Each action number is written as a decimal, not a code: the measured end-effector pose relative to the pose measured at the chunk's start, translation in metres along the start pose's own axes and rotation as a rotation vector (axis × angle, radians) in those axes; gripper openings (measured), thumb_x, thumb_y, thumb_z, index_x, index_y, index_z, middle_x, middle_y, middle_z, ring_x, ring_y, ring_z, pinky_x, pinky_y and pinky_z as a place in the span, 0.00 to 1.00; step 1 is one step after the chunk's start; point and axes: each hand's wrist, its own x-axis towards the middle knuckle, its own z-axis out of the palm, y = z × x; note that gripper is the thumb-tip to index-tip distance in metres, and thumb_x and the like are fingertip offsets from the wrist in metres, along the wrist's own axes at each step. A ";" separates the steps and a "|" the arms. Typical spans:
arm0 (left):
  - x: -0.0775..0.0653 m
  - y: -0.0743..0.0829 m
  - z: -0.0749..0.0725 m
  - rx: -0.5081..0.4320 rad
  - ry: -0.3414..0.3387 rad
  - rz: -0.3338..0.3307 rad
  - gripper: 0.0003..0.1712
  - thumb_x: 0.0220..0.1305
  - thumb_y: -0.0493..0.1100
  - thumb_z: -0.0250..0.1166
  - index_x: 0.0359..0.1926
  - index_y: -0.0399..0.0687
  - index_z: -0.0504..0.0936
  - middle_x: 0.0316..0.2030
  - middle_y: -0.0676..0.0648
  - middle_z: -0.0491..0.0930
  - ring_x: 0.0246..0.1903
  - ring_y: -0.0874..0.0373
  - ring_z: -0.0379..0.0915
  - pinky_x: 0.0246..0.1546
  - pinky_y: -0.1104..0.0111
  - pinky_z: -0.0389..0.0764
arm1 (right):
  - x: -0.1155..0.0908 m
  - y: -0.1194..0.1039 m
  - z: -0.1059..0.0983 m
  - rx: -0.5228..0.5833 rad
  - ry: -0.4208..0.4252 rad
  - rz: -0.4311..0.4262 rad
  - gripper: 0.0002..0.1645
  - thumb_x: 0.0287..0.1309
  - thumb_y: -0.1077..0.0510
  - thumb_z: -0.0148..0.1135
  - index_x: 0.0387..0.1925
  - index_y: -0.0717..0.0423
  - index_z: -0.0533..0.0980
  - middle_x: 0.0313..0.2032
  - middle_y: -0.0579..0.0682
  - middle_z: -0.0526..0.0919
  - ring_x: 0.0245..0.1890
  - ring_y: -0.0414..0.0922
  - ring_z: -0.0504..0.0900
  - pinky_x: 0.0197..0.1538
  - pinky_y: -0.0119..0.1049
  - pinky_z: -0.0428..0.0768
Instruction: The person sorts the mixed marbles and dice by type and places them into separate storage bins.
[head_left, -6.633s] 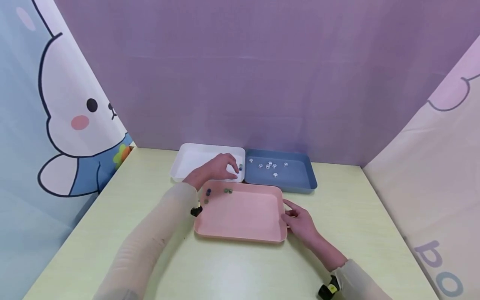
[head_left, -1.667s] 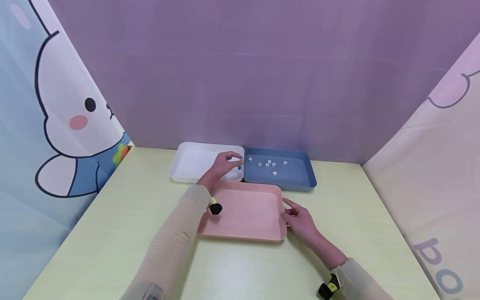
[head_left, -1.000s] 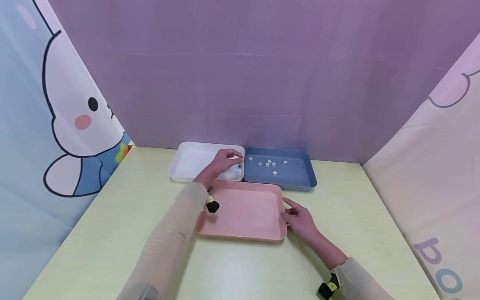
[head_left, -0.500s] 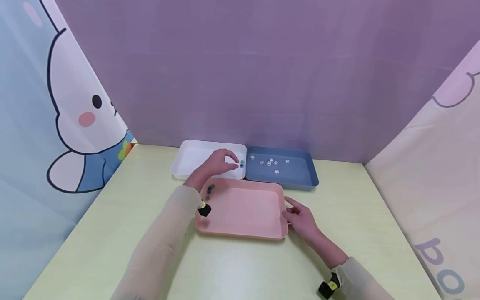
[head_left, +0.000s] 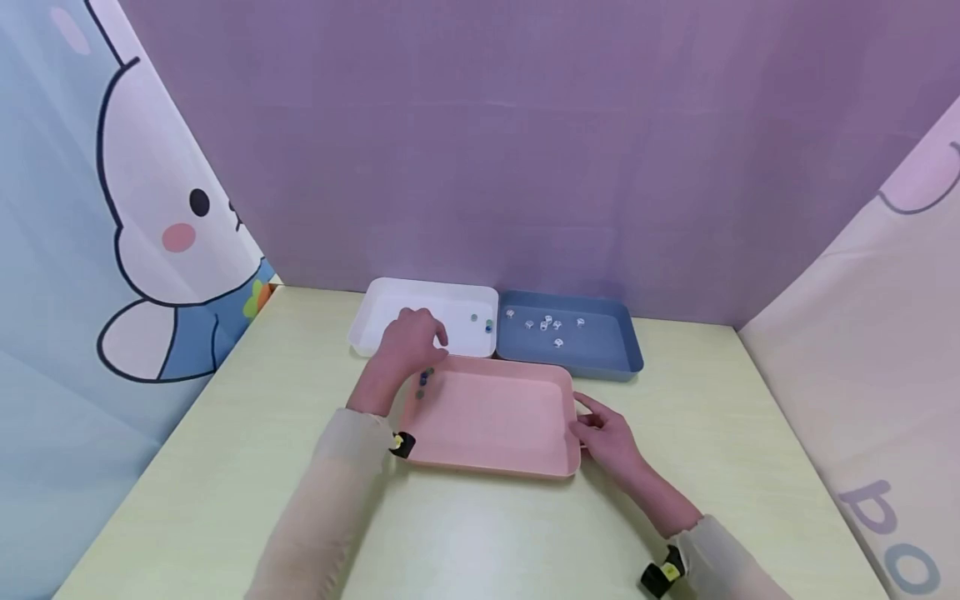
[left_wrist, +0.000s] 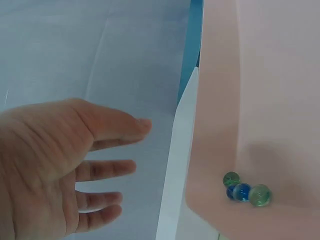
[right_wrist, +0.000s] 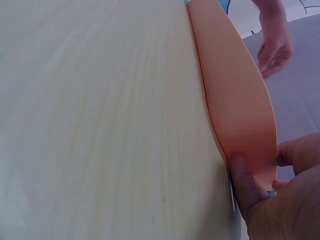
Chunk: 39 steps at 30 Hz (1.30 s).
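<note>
My left hand [head_left: 408, 343] hovers over the front edge of the white tray [head_left: 390, 304], near the pink tray's back left corner. In the left wrist view its fingers [left_wrist: 107, 167] are extended, with nothing between them. Several green and blue glass marbles [left_wrist: 242, 192] cluster in that corner of the pink tray [head_left: 495, 417]. A few more marbles [head_left: 489, 327] lie at the white tray's right end. My right hand [head_left: 611, 437] grips the pink tray's right edge, its thumb [right_wrist: 241, 172] against the outer wall in the right wrist view.
A blue-grey tray [head_left: 600, 354] holding several white dice [head_left: 558, 342] stands right of the white one, behind the pink tray. A purple backdrop [head_left: 480, 167] rises behind the table [head_left: 465, 542]. Printed cloths hang at both sides.
Two green marbles have gone from the pink tray's back edge since the earliest frame. Another marble now lies in the white tray. The left hand has drawn back leftward from the marbles there.
</note>
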 end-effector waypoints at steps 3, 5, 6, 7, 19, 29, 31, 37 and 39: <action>-0.004 0.001 0.004 0.068 0.019 -0.010 0.04 0.46 0.46 0.62 0.25 0.57 0.83 0.33 0.50 0.71 0.39 0.47 0.62 0.33 0.57 0.70 | 0.002 0.001 -0.002 0.009 0.005 0.003 0.30 0.54 0.64 0.57 0.59 0.44 0.65 0.40 0.61 0.75 0.30 0.51 0.79 0.27 0.42 0.79; -0.005 0.001 0.008 0.112 0.022 -0.022 0.04 0.46 0.45 0.62 0.23 0.58 0.83 0.30 0.51 0.71 0.37 0.47 0.62 0.31 0.57 0.70 | 0.003 0.002 -0.003 0.004 0.008 0.003 0.30 0.53 0.63 0.57 0.59 0.44 0.65 0.40 0.60 0.75 0.30 0.51 0.79 0.27 0.41 0.79; -0.006 0.001 0.010 0.133 0.019 -0.030 0.04 0.46 0.44 0.61 0.21 0.58 0.82 0.29 0.51 0.70 0.35 0.48 0.62 0.29 0.57 0.69 | 0.003 0.003 -0.004 0.000 0.007 0.003 0.30 0.53 0.63 0.57 0.59 0.44 0.65 0.39 0.60 0.75 0.29 0.51 0.79 0.27 0.41 0.79; -0.006 0.002 0.012 0.150 0.012 -0.041 0.05 0.46 0.43 0.61 0.19 0.58 0.81 0.28 0.51 0.70 0.34 0.48 0.62 0.28 0.58 0.69 | 0.004 0.003 -0.004 -0.003 0.008 0.002 0.30 0.53 0.63 0.57 0.59 0.45 0.66 0.39 0.60 0.76 0.29 0.50 0.79 0.27 0.41 0.79; 0.000 0.009 0.022 0.287 -0.115 -0.155 0.05 0.53 0.41 0.57 0.31 0.46 0.78 0.29 0.45 0.69 0.36 0.46 0.62 0.33 0.54 0.70 | 0.005 0.005 -0.003 -0.011 0.013 0.018 0.30 0.53 0.63 0.58 0.59 0.43 0.66 0.38 0.59 0.76 0.29 0.49 0.79 0.27 0.41 0.79; 0.003 0.017 0.032 0.350 -0.215 -0.174 0.08 0.59 0.36 0.54 0.37 0.46 0.78 0.31 0.44 0.72 0.35 0.46 0.61 0.36 0.54 0.69 | 0.004 0.004 -0.002 -0.009 0.013 0.026 0.30 0.53 0.63 0.58 0.58 0.43 0.66 0.38 0.59 0.76 0.29 0.49 0.79 0.27 0.40 0.79; 0.003 0.019 0.033 0.360 -0.219 -0.176 0.08 0.59 0.35 0.53 0.36 0.46 0.78 0.30 0.44 0.72 0.33 0.47 0.62 0.35 0.54 0.69 | 0.004 0.003 -0.003 -0.008 0.012 0.022 0.30 0.53 0.63 0.58 0.58 0.43 0.66 0.38 0.59 0.76 0.29 0.49 0.79 0.26 0.40 0.79; 0.004 0.020 0.035 0.393 -0.241 -0.154 0.08 0.59 0.36 0.53 0.36 0.46 0.78 0.29 0.45 0.72 0.33 0.48 0.62 0.36 0.55 0.69 | 0.004 0.003 -0.003 -0.014 0.009 0.001 0.30 0.53 0.63 0.58 0.59 0.44 0.66 0.37 0.59 0.76 0.29 0.49 0.79 0.26 0.40 0.79; 0.004 0.020 0.035 0.398 -0.250 -0.137 0.07 0.57 0.39 0.55 0.36 0.46 0.78 0.30 0.45 0.72 0.33 0.47 0.62 0.38 0.54 0.67 | 0.004 0.004 -0.003 -0.008 0.011 0.004 0.30 0.53 0.63 0.58 0.59 0.44 0.66 0.37 0.59 0.76 0.29 0.50 0.79 0.27 0.40 0.79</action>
